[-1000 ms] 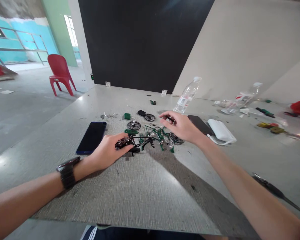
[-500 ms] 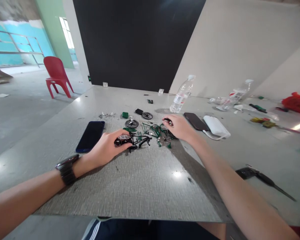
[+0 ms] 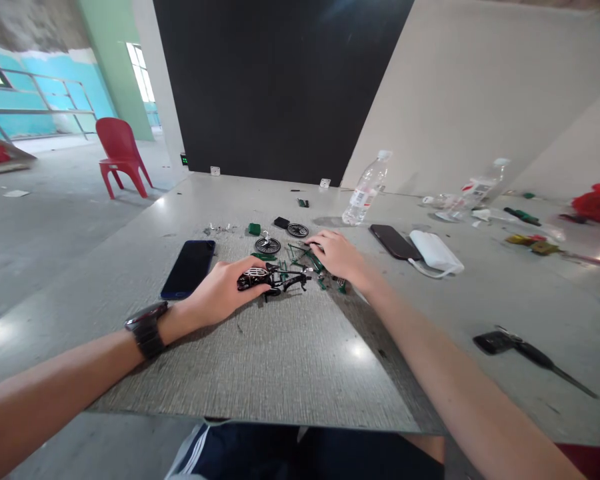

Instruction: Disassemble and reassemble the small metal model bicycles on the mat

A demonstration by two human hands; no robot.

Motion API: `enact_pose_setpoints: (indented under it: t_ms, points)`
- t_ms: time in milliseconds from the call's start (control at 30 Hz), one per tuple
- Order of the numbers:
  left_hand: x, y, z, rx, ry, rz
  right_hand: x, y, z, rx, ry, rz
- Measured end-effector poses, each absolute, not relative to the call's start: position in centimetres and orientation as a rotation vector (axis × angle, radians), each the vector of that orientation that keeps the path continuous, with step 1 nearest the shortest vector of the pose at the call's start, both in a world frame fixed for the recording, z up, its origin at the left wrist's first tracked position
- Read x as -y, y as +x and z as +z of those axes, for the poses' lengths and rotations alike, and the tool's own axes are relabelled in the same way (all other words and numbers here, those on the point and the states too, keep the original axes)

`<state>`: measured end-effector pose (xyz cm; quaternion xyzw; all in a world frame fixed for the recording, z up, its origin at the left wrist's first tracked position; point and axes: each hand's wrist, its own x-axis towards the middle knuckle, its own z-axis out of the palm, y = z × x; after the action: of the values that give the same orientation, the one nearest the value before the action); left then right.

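Black toy bicycle (image 3: 275, 275): on the counter (image 3: 280, 367), long way left to right, handlebars pointing right.
Left hand (image 3: 225, 283): holding its back end.
Right hand (image 3: 336, 255): farther off, past the handlebars, fingertips close together; can't tell if holding anything.

"Where do we look from?"
"From our head, above the near edge of the flat, streaked grey table (image 3: 280, 373), facing forward and down across it."
"How near are we?"
"Close: dark navy, white-striped clothing (image 3: 260, 453) shows just below that edge, while the tall, flat black panel (image 3: 285, 87) at the table's far side stands well apart from us."
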<state>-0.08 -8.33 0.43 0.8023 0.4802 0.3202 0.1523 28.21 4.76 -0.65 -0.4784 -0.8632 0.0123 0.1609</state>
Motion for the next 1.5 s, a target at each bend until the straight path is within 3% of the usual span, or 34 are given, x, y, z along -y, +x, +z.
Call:
enact_pose_setpoints:
  t_ms: [367,733,1300,1500]
  points:
    - [8.4,-0.2,0.4,-1.379,2.311,0.894,-3.6,29.0,1.5,2.319,-1.536,0.105]
    - [8.4,-0.1,0.4,-1.366,2.320,0.920,-2.9,30.1,2.5,2.543,-1.442,0.258]
    - [8.3,-0.3,0.3,-1.364,2.346,0.904,-3.9,34.0,3.4,2.349,-1.548,0.168]
    - [8.3,-0.3,0.2,-1.363,2.341,0.904,-3.9,37.7,3.7,2.428,-1.705,0.446]
